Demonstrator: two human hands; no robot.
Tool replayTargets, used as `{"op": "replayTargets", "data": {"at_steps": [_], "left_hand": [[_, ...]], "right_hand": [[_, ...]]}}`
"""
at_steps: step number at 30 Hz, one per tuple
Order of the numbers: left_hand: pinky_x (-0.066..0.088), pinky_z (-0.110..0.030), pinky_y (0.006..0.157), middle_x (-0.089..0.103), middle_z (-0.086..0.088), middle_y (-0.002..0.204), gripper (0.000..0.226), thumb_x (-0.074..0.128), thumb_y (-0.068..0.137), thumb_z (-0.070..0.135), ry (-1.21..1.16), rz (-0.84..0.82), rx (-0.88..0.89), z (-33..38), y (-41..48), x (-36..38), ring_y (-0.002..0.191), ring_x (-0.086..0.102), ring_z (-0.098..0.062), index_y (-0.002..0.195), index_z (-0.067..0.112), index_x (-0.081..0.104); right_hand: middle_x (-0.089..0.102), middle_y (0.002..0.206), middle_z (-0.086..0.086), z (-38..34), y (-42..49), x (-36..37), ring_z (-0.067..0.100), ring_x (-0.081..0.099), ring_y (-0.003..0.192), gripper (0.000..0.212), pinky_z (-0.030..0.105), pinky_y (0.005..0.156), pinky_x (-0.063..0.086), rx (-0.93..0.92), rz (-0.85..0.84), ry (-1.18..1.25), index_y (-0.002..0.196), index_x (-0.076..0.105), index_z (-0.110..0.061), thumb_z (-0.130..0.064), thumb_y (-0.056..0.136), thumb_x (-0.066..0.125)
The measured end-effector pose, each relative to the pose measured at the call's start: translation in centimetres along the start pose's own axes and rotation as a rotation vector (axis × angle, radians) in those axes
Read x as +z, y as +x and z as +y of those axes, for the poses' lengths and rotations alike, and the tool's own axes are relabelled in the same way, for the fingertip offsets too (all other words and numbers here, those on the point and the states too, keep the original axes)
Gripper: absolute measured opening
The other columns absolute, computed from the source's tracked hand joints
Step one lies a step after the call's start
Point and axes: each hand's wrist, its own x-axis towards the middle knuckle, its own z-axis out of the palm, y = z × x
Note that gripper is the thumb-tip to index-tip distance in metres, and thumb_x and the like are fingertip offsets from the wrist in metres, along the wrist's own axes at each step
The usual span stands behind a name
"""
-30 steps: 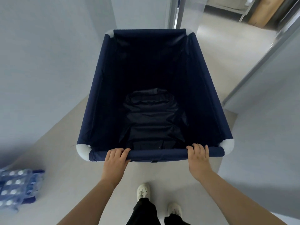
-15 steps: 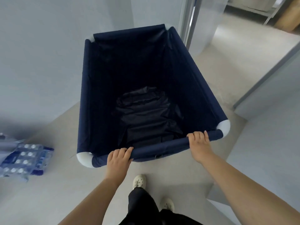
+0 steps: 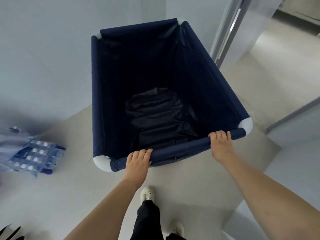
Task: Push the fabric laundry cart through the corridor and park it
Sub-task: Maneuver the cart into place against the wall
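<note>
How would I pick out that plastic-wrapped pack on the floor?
Start at the big navy fabric cart that both hands grip. Look left of it, along the pale wall: the pack of bottles lies there, the only thing showing rows of white caps through clear blue wrap.

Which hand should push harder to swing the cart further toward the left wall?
Probably the right hand: it grips the navy fabric laundry cart's rail near the outer corner, further forward than the left hand.

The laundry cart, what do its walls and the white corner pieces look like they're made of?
Laundry cart walls: thin navy woven fabric, likely nylon or polyester; it creases and has a slight sheen. White corner pieces: smooth matte plastic, probably tube joints.
</note>
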Motion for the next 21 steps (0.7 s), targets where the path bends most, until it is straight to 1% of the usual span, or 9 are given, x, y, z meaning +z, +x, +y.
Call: {"op": "replayTargets", "data": {"at_steps": [8,11,15,18,21], "left_hand": [[0.046,-0.041,0.089,0.062,-0.004,0.107,0.041,0.060,0.087,0.021,-0.053,-0.060,-0.005,-6.2,8.5,0.4,0.092,0.057,-0.026,0.126,0.013,0.051],[0.046,-0.041,0.088,0.062,-0.004,0.107,0.042,0.060,0.087,0.022,-0.050,-0.058,0.017,-8.9,12.2,0.5,0.091,0.057,-0.026,0.127,0.014,0.050],[0.045,-0.041,0.088,0.061,-0.004,0.106,0.042,0.059,0.088,0.024,-0.017,-0.058,0.037,-12.3,17.2,0.7,0.090,0.056,-0.026,0.127,0.014,0.050],[0.043,-0.041,0.091,0.061,-0.005,0.109,0.041,0.058,0.089,0.022,-0.025,-0.068,0.051,-14.6,20.7,0.4,0.094,0.056,-0.027,0.128,0.014,0.049],[0.045,-0.042,0.090,0.062,-0.006,0.106,0.040,0.061,0.087,0.019,-0.038,-0.085,0.075,-16.8,24.0,-0.2,0.093,0.057,-0.028,0.126,0.013,0.051]], "right_hand": [[0.047,0.125,0.010,-2.5,8.5,-2.2,0.030,0.034,0.127,0.048,0.049,0.116,0.012,0.024,0.016,-0.005,0.124,0.039,-0.011,-0.003,0.079,0.053],[0.048,0.123,0.010,-3.6,11.8,-3.1,0.030,0.036,0.125,0.046,0.048,0.116,0.013,0.054,0.029,0.001,0.122,0.041,-0.011,-0.003,0.079,0.051],[0.048,0.122,0.011,-5.2,16.2,-4.2,0.030,0.036,0.122,0.047,0.049,0.115,0.012,0.092,0.028,0.008,0.123,0.039,-0.011,-0.004,0.077,0.051],[0.048,0.121,0.013,-6.1,19.0,-4.7,0.032,0.037,0.122,0.048,0.051,0.115,0.011,0.105,0.041,0.027,0.123,0.040,-0.008,-0.002,0.077,0.052],[0.050,0.119,0.018,-6.8,21.4,-5.3,0.036,0.038,0.121,0.048,0.054,0.114,0.011,0.106,0.077,0.077,0.122,0.044,-0.004,0.003,0.075,0.052]]}}
